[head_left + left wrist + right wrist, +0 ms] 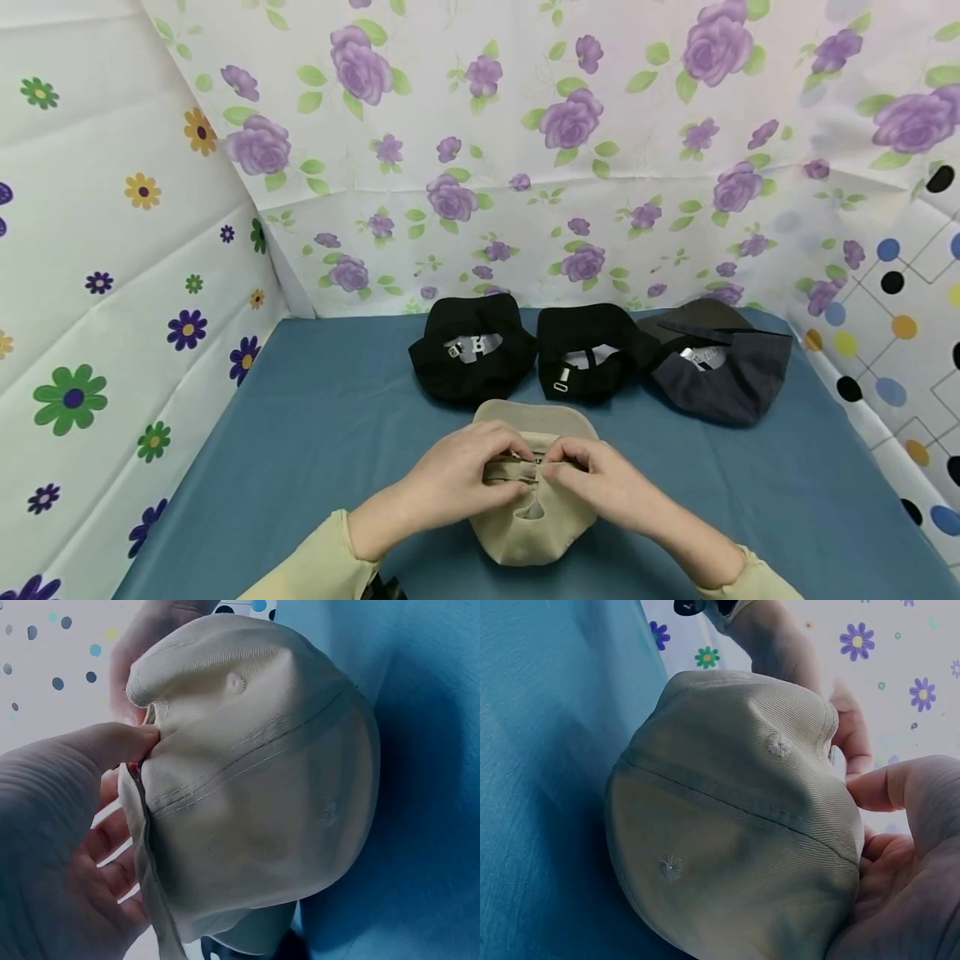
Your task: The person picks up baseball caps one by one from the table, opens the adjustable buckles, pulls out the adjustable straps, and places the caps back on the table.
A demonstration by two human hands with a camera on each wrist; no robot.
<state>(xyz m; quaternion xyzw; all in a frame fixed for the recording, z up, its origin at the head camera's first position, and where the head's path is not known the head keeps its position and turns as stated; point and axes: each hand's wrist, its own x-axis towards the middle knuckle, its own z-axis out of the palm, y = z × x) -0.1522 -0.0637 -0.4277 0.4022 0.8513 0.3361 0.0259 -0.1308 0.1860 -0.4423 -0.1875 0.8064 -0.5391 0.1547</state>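
Note:
A beige baseball cap point(558, 529) lies on the cloth in front of me, brim away, its back opening facing up. My left hand point(453, 477) grips the left side of the rear strap point(504, 472), thumb bent over the edge. On the other side, my right hand point(603, 487) pinches the strap end close to the small buckle, mostly hidden by fingertips. In the left wrist view, the thumb presses the rim of the cap point(247, 795) while the other fingers sit inside. The right wrist view has the thumb and fingers at the rim of the crown point(720, 810).
Behind the beige cap, a black cap point(468, 387), a second black cap point(581, 333) and a dark grey cap point(738, 387) stand in a row. They sit on a blue cloth point(330, 400). Flowered sheets point(510, 167) hang at the back and sides.

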